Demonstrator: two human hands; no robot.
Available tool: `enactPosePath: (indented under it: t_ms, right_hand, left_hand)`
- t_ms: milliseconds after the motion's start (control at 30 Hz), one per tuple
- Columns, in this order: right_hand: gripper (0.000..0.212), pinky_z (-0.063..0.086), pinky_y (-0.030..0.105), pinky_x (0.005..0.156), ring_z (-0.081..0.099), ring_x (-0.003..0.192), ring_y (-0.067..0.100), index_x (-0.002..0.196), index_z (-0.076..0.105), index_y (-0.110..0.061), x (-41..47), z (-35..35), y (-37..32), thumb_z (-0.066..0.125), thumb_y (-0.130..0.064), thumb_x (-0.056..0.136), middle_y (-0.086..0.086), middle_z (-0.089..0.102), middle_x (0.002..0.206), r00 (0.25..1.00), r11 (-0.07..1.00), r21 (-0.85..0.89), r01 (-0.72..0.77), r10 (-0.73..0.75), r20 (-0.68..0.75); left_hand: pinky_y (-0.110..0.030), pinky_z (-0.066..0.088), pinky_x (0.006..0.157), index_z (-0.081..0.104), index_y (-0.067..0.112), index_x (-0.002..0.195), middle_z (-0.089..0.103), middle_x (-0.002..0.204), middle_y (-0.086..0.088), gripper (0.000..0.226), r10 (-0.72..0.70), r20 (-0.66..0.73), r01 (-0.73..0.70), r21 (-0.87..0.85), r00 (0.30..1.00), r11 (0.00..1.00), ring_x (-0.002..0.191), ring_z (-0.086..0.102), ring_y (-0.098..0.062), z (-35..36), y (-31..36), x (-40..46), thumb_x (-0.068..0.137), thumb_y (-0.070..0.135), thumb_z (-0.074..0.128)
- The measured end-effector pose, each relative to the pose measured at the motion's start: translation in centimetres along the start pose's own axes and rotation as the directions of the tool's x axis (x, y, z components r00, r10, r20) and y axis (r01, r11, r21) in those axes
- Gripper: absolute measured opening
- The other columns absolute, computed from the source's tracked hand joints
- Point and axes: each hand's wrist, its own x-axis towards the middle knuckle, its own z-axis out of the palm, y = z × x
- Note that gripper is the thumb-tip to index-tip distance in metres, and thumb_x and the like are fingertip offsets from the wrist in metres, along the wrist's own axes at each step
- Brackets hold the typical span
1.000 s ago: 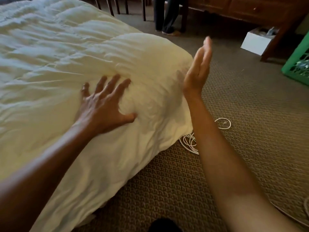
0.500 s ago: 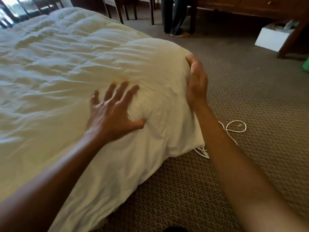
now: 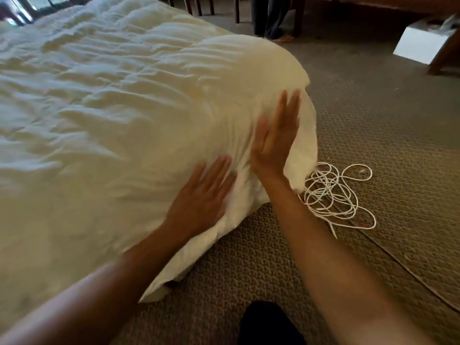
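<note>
A cream-white puffy comforter (image 3: 119, 115) covers the bed and bulges over its near right corner, hanging down to the carpet. My left hand (image 3: 202, 197) lies flat on the comforter's side near the corner, fingers straight and together. My right hand (image 3: 276, 138) presses flat against the bulging corner a little higher and to the right, fingers stretched upward. Both hands touch the fabric without gripping it.
A tangled white cord (image 3: 333, 192) lies on the brown carpet (image 3: 373, 150) right beside the bed corner. A white box (image 3: 418, 43) sits by a wooden furniture leg at the far right. A person's legs (image 3: 268, 18) and chair legs stand at the back.
My right hand swung in from the air onto the corner, then slid down its side. My left hand moved down toward the edge and its fingers closed together. The view shifted right.
</note>
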Motion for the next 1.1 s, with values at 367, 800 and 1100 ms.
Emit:
enactPosePath:
  t_ms: [367,800,1100]
  right_hand:
    - [0.06,0.02,0.046,0.119,0.017,0.148,0.036,0.149,0.03,-0.002,-9.4,-2.1,2.6,0.034,-0.038,0.101,0.025,0.015,0.159,0.903,0.903,0.023,-0.429,0.428,0.037]
    - [0.026,0.051,0.04,0.096,0.068,0.098,0.013,0.115,0.073,-0.017,-19.2,-10.6,5.8,0.062,-0.031,0.095,-0.001,0.073,0.106,-0.002,0.984,-0.123,-0.126,0.124,0.992]
    - [0.022,0.052,0.043,0.091,0.067,0.103,0.036,0.108,0.068,0.005,-12.2,-2.7,-17.8,0.056,-0.007,0.095,0.021,0.07,0.109,0.073,0.653,0.248,-0.716,-0.283,0.956]
  left_hand:
    - [-0.059,0.01,0.117,0.051,0.004,0.138,0.033,0.154,-0.019,0.048,0.082,0.042,-0.077,-0.114,0.996,0.99,0.146,0.026,-0.033,-1.6,0.7,-5.8,0.092,0.018,0.045]
    - [-0.028,0.028,0.112,0.05,0.051,0.134,0.054,0.139,0.014,0.052,-0.074,0.609,0.526,-0.611,0.789,0.592,0.135,0.043,-0.008,-9.3,-0.4,-23.2,0.082,0.043,0.051]
    - [-0.055,0.036,0.11,0.055,-0.001,0.131,0.056,0.135,-0.023,0.038,-0.199,0.719,0.146,-0.388,0.666,-0.91,0.137,0.039,-0.042,-12.2,-9.4,-24.5,0.098,0.014,0.044]
